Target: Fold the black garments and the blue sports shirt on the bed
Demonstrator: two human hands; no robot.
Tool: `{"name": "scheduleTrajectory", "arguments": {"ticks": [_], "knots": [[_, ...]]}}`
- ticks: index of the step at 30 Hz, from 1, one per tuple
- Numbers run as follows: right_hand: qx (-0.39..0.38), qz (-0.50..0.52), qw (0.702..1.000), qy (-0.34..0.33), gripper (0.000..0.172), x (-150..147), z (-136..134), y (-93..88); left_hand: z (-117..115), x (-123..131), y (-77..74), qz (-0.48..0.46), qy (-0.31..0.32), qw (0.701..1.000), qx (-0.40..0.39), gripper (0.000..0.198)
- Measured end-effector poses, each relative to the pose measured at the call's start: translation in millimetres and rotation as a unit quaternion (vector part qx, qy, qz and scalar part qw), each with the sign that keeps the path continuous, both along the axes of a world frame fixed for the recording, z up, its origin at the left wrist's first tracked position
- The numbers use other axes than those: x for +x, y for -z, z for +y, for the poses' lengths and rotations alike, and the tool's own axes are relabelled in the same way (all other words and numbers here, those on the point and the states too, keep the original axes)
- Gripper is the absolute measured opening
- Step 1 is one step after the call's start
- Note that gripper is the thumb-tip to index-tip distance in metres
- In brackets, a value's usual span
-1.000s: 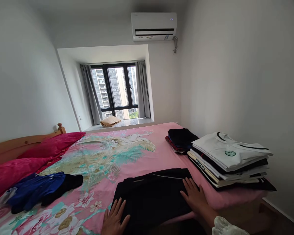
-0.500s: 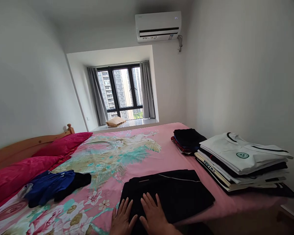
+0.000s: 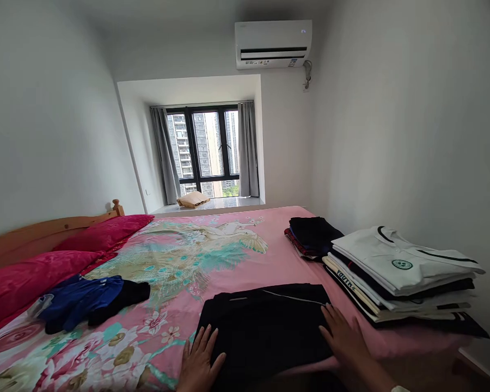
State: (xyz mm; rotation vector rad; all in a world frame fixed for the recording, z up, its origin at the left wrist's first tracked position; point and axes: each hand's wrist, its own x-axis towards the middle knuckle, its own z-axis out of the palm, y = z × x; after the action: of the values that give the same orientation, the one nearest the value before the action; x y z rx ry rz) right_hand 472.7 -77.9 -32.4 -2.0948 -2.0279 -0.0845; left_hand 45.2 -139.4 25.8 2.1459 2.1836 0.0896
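Moved rightward, my right hand (image 3: 345, 336) lies spread, like my left hand (image 3: 199, 358), on folded black cloth (image 3: 269, 329) — probably smoothing; next needs even pressure.

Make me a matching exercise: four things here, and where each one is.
1. black garment
2. white shirt
3. pillows
4. air conditioner

A. high on the wall
B. by the wooden headboard
C. between the left hand and right hand
D. on top of the tall stack

Pairs: 1-C, 2-D, 3-B, 4-A
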Motion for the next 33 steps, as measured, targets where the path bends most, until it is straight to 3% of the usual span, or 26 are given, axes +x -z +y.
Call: {"name": "scheduleTrajectory", "arguments": {"ticks": [4, 7, 12, 14, 17, 20, 23, 25, 27, 30, 33], "knots": [[0.032, 0.022, 0.999, 0.031, 0.064, 15, 4, 18.2, 2, 1, 1.8, 0.006, -0.002, 1.000, 0.000, 0.067], [0.045, 0.035, 0.998, 0.036, 0.063, 10, 3, 18.6, 1, 2, -0.2, 0.011, -0.002, 1.000, -0.003, 0.067], [0.048, 0.041, 0.997, 0.033, 0.064, 7, -1, 8.5, 9, 13, -25.7, 0.020, -0.021, 0.999, -0.046, 0.069], [0.050, 0.041, 0.997, 0.035, 0.064, 7, -2, 6.4, 16, 33, -39.9, 0.028, -0.022, 0.998, -0.047, 0.067], [0.051, 0.041, 0.997, 0.038, 0.063, 6, -2, 6.2, 27, 85, -52.3, 0.009, 0.034, 0.999, -0.016, 0.059], [0.050, 0.040, 0.997, 0.041, 0.061, 6, -2, 6.7, 31, 144, -46.4, -0.059, 0.126, 0.990, 0.000, 0.057], [0.051, 0.043, 0.997, 0.034, 0.062, 7, -2, 6.5, 29, 176, -27.1, -0.091, 0.172, 0.981, -0.006, 0.058], [0.051, 0.044, 0.997, 0.031, 0.064, 8, -2, 6.6, 27, 172, -14.5, -0.092, 0.185, 0.978, -0.012, 0.060], [0.050, 0.046, 0.997, 0.030, 0.064, 9, -2, 7.2, 25, 149, -7.1, -0.079, 0.190, 0.978, -0.015, 0.063], [0.051, 0.050, 0.997, 0.030, 0.065, 9, -2, 8.3, 20, 91, -5.6, -0.038, 0.155, 0.987, -0.006, 0.066], [0.056, 0.050, 0.997, 0.032, 0.065, 9, -2, 8.3, 14, 28, -6.1, 0.008, 0.070, 0.998, 0.003, 0.067]]}}
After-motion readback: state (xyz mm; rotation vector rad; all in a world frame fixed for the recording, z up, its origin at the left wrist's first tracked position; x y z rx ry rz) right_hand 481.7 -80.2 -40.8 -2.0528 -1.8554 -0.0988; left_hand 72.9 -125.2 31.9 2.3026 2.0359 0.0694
